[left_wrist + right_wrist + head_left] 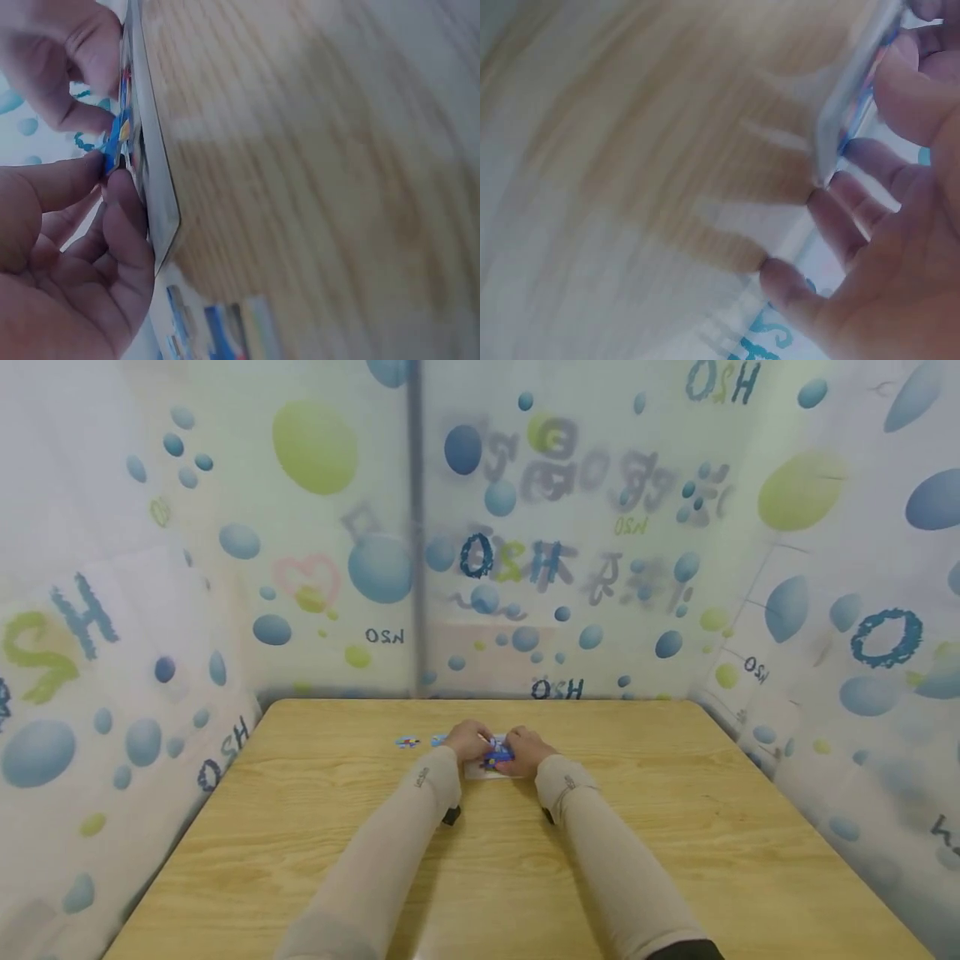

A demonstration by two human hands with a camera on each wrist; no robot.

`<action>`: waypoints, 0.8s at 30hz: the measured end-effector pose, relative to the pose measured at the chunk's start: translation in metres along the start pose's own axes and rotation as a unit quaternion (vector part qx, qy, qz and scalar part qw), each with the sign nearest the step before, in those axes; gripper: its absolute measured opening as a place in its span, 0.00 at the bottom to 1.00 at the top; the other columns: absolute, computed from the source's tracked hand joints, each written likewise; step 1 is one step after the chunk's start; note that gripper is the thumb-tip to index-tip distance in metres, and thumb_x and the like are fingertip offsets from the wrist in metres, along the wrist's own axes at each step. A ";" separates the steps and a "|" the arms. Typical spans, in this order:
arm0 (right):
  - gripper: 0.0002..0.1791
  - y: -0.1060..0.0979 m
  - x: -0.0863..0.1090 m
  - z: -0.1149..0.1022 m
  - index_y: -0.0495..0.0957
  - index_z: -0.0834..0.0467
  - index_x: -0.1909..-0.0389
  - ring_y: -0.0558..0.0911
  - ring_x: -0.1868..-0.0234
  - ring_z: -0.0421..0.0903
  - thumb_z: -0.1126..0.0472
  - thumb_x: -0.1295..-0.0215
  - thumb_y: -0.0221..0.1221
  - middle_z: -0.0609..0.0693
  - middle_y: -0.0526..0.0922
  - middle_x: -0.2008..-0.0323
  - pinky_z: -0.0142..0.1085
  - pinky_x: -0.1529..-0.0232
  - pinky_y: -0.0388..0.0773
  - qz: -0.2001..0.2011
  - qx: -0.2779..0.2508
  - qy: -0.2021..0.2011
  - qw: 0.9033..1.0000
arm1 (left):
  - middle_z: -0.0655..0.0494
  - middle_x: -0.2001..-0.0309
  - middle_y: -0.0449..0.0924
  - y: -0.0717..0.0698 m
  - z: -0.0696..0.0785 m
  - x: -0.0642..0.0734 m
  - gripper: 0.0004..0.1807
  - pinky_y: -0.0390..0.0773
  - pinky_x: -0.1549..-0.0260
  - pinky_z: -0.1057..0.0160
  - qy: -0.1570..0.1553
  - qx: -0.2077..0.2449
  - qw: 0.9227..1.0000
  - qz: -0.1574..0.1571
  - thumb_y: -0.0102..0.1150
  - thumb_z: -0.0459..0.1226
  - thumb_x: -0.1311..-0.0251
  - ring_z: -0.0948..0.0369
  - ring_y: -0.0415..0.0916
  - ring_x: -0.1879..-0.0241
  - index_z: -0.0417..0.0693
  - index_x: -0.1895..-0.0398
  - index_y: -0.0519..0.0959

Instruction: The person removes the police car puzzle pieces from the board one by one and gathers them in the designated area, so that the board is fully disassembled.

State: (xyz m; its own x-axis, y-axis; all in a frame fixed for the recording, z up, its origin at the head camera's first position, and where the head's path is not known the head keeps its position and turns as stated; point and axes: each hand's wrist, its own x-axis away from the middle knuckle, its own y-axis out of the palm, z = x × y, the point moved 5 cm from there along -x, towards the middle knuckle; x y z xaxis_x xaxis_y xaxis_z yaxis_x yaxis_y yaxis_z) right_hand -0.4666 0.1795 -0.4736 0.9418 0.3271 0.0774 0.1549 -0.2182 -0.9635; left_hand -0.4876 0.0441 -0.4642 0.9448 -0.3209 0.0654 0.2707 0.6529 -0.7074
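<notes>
A flat, pale-edged puzzle board with blue, printed pieces lies on the table. Over its left part, my left hand pinches a small blue puzzle piece between thumb and forefinger, right at the board's surface. Across from it, my right hand rests at the board's right side. In the right wrist view its thumb lies over the board, while the other fingers spread out and touch the board's edge and the tabletop. Both hands cover much of the picture.
Two loose groups of puzzle pieces lie left of the board: one colourful piece farther out, and a blue one close to my left hand. The wooden table meets patterned curtains at its back and sides.
</notes>
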 end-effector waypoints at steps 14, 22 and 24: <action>0.32 -0.001 -0.003 -0.007 0.72 0.64 0.39 0.71 0.41 0.57 0.44 0.31 0.63 0.61 0.69 0.37 0.50 0.39 0.74 0.003 0.028 0.032 0.999 | 0.47 0.53 0.84 -0.029 -0.013 0.009 0.13 0.84 0.63 0.63 -0.009 0.084 0.996 -0.020 0.60 0.34 0.31 0.57 0.83 0.60 0.39 0.47 0.82; 0.32 0.004 -0.004 0.000 0.72 0.64 0.38 0.71 0.40 0.57 0.42 0.30 0.61 0.61 0.69 0.36 0.49 0.36 0.72 0.000 0.014 0.022 1.000 | 0.45 0.58 0.84 -0.069 -0.049 0.037 0.13 0.86 0.63 0.59 -0.033 0.132 0.991 -0.004 0.60 0.32 0.31 0.57 0.84 0.65 0.36 0.47 0.78; 0.31 0.005 -0.003 0.002 0.72 0.65 0.39 0.71 0.40 0.57 0.44 0.29 0.60 0.62 0.69 0.36 0.50 0.36 0.72 -0.004 0.004 0.019 1.000 | 0.46 0.60 0.84 -0.075 -0.059 0.042 0.12 0.86 0.64 0.60 -0.042 0.133 0.990 -0.002 0.61 0.32 0.32 0.58 0.83 0.66 0.36 0.48 0.78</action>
State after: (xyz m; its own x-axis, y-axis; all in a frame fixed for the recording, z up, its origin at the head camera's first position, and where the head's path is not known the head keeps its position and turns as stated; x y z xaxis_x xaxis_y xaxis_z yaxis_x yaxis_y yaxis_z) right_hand -0.4695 0.1790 -0.4787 0.9516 0.2928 0.0938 0.1592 -0.2082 -0.9650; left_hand -0.4791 -0.0588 -0.4500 0.9528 -0.2729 0.1328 0.3023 0.8136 -0.4967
